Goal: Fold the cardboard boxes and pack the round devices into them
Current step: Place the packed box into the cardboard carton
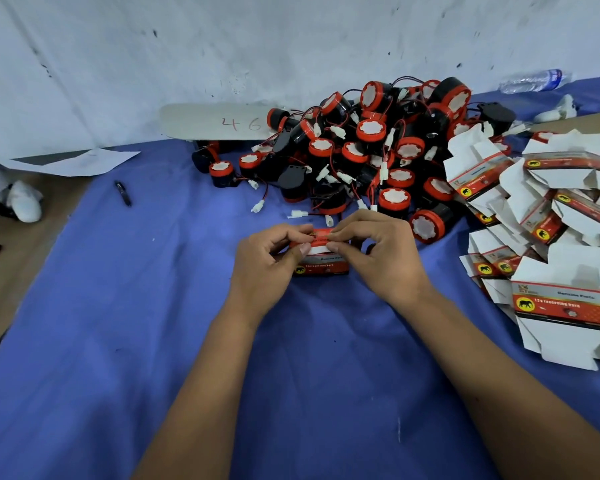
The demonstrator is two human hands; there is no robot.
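The small red box (321,263) sits on the blue-covered table (153,306) just in front of the person, steadied from both sides so its top flap can be tucked. Left hand (271,259) and right hand (374,252) each have a narrow pinching grip on that flap; whether a device is inside is probably hidden. The device pile (361,150) and flat cartons (551,237) lie within reach behind and to the right.

Premises are presenting as a small packing workshop. A heap of identical round devices (368,150) is lying on a blue cloth-covered table (153,323), flat printed cartons (548,237) are piling beside it, and a scuffed white wall (222,46) is standing behind.
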